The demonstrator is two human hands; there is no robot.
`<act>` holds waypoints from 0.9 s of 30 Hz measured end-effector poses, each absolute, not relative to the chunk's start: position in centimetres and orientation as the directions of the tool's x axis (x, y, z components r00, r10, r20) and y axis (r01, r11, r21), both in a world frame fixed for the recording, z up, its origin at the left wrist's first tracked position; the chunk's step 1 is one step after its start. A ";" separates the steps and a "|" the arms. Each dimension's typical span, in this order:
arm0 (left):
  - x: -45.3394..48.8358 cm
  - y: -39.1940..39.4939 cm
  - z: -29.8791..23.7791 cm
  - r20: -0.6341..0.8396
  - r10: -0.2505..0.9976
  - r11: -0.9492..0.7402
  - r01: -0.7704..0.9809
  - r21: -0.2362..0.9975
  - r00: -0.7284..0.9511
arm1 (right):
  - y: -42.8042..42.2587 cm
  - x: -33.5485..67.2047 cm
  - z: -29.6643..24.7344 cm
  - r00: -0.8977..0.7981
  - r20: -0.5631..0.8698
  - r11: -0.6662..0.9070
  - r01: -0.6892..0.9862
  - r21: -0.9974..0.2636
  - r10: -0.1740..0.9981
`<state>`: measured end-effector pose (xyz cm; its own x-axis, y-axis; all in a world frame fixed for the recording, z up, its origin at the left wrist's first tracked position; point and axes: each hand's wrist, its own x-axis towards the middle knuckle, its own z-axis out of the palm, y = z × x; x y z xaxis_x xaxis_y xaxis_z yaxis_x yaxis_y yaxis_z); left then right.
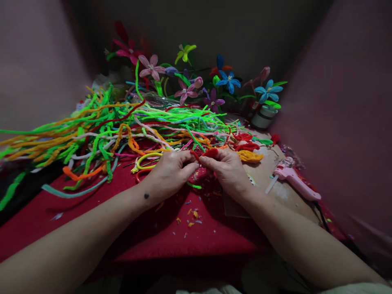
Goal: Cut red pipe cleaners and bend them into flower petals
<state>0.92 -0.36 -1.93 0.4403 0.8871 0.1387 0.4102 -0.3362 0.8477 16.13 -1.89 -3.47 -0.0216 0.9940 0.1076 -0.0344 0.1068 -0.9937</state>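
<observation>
Both hands meet over the middle of the table, pinching one red pipe cleaner. My left hand grips its left end between thumb and fingertips. My right hand is closed on the wider, looped part at the right. Under and beside my left hand lie scissors with a yellow handle and an orange-red one. Finished-looking red pipe-cleaner petals and a yellow-orange petal rest just beyond my right hand on a brown board.
A large heap of loose pipe cleaners spreads across the left and back. Behind stand several pipe-cleaner flowers, some near a small jar. On the right lies a pink glue gun. Fuzz scraps dot the red tablecloth.
</observation>
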 end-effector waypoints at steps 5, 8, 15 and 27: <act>0.7 0.0 -1.5 0.094 0.879 -0.308 0.408 0.859 0.467 | -1.6 16.4 -3.8 -0.083 0.050 0.038 -0.139 -0.990 0.995; 0.7 -0.1 -1.0 0.021 0.894 -0.217 0.392 0.894 0.448 | -1.3 16.4 -3.9 -0.091 0.073 0.057 -0.160 -0.985 0.993; 0.4 -0.1 -1.4 0.111 0.842 -0.386 0.444 0.809 0.529 | -1.0 16.4 -3.6 -0.066 0.051 0.036 -0.209 -0.977 0.997; -0.8 0.9 -0.9 -0.052 0.793 -0.173 0.306 0.936 0.607 | -1.1 16.7 -2.8 -0.069 0.035 0.029 -0.086 -0.996 0.997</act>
